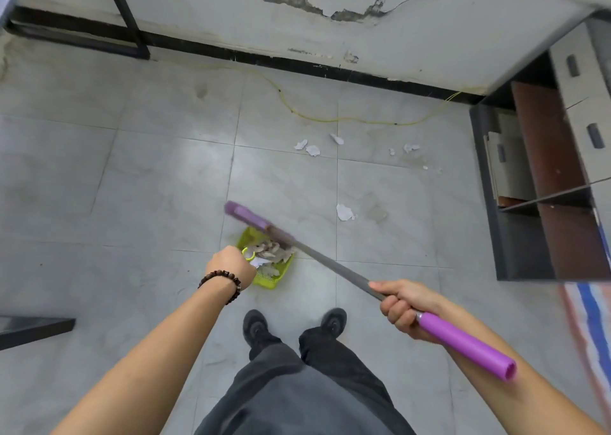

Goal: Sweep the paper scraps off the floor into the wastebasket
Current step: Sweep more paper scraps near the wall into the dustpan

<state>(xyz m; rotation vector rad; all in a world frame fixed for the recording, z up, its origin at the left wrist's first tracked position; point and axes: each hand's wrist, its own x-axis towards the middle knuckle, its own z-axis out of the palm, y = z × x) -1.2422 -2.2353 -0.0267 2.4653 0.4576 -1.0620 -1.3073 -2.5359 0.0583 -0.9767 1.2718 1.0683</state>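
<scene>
The dustpan [269, 281], gripped at its handle by the left hand [231, 266], is best kept flat while the broom [317, 258], clasped in the right hand [401, 305], is drawn over paper scraps [345, 212] scattered beyond the dustpan.

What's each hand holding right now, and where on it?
The left hand grips the green dustpan by its handle. The right hand grips the broom where its grey shaft meets the purple end grip.
</scene>
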